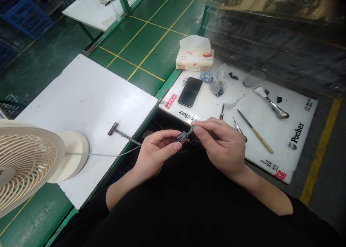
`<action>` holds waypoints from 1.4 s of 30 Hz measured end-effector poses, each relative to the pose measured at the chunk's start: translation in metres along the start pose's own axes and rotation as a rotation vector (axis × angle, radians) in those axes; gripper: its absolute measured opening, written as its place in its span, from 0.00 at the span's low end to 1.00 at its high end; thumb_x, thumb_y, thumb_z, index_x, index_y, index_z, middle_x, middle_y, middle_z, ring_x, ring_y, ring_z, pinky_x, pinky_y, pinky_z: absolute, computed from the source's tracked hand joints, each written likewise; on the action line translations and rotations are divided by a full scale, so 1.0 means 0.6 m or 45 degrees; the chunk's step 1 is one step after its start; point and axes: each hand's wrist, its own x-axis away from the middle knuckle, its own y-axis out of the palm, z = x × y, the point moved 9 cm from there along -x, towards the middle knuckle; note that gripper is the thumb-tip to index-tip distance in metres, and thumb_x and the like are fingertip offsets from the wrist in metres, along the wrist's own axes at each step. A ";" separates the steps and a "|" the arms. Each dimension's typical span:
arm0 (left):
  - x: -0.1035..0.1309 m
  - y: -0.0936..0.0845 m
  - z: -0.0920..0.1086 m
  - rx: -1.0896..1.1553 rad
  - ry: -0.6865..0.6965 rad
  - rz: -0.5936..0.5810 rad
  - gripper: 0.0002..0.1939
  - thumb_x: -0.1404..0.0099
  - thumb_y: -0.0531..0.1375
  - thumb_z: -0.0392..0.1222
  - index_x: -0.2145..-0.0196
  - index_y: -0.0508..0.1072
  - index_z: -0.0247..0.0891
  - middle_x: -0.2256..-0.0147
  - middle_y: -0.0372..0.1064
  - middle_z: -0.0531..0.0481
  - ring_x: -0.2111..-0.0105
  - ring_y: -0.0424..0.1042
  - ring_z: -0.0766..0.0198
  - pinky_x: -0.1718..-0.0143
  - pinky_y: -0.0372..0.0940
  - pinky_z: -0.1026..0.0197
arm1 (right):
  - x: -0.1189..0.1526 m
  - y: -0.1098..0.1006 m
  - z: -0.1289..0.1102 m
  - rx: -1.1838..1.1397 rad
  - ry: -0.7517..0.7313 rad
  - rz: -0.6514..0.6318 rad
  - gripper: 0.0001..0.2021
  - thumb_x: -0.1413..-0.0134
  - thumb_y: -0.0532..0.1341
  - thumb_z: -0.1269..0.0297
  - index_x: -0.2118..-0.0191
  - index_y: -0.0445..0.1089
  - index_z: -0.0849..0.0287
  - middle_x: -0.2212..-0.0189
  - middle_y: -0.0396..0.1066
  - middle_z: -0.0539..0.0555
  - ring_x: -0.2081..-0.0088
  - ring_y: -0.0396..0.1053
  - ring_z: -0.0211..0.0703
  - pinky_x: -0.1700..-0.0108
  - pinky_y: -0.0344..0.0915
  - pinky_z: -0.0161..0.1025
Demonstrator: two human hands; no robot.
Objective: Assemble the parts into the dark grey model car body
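Green workbench (pixel 151 41), crossed by yellow lines. On it 2 white boards: a plain board (pixel 86 106) at left, a printed board (pixel 270 113) at right. Cream desk fan (pixel 29 164) at near left on the plain board, beside a T-shaped metal tool (pixel 120 132). On the printed board: tissue pack (pixel 194 56), black phone (pixel 190 91), clear cup (pixel 253 78), metal spoon-like tool (pixel 273 103), needle file (pixel 255 131). Near the middle, just off the board's near edge: left hand (pixel 155 151) and right hand (pixel 221 144), fingertips of both pinched on 1 small dark part (pixel 183 136) held between them above a dark lap.
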 end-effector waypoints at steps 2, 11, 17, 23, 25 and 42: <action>-0.003 -0.001 -0.004 0.042 -0.022 -0.002 0.17 0.31 0.85 0.47 0.48 0.93 0.41 0.51 0.93 0.41 0.51 0.91 0.50 0.42 0.83 0.49 | 0.000 -0.001 -0.007 0.000 -0.056 -0.002 0.11 0.23 0.74 0.70 0.46 0.92 0.45 0.61 0.87 0.50 0.62 0.83 0.46 0.58 0.82 0.46; -0.002 0.018 -0.024 0.171 -0.203 -0.238 0.21 0.33 0.86 0.45 0.46 0.91 0.41 0.45 0.91 0.42 0.50 0.90 0.56 0.43 0.82 0.55 | -0.006 0.003 -0.010 -0.230 -0.130 -0.170 0.16 0.25 0.75 0.75 0.44 0.92 0.45 0.61 0.88 0.48 0.62 0.83 0.43 0.57 0.81 0.41; -0.002 0.019 -0.026 0.137 -0.173 -0.220 0.16 0.30 0.84 0.45 0.49 0.91 0.40 0.50 0.91 0.43 0.53 0.89 0.57 0.43 0.82 0.54 | -0.003 0.001 0.003 -0.215 -0.092 -0.144 0.15 0.24 0.75 0.74 0.45 0.93 0.45 0.61 0.87 0.49 0.62 0.82 0.41 0.56 0.79 0.39; -0.001 0.032 0.008 0.075 0.130 -0.429 0.13 0.28 0.81 0.37 0.47 0.92 0.44 0.37 0.88 0.41 0.41 0.88 0.54 0.37 0.81 0.54 | 0.007 -0.003 -0.033 -0.323 -0.414 -0.236 0.21 0.24 0.77 0.74 0.33 0.90 0.46 0.59 0.84 0.52 0.62 0.81 0.41 0.59 0.80 0.38; 0.001 0.035 0.012 0.106 0.127 -0.504 0.16 0.28 0.81 0.37 0.45 0.92 0.45 0.34 0.85 0.40 0.38 0.87 0.52 0.35 0.81 0.54 | 0.009 -0.006 -0.039 -0.395 -0.481 -0.282 0.20 0.23 0.77 0.71 0.32 0.89 0.47 0.57 0.81 0.54 0.61 0.81 0.42 0.60 0.81 0.38; -0.004 -0.011 0.028 -0.744 0.327 0.077 0.41 0.33 0.83 0.44 0.27 0.78 0.45 0.44 0.86 0.44 0.52 0.89 0.58 0.50 0.86 0.59 | 0.024 0.048 0.064 0.008 0.287 -0.457 0.27 0.24 0.77 0.44 0.31 0.82 0.54 0.39 0.81 0.60 0.47 0.80 0.55 0.53 0.81 0.48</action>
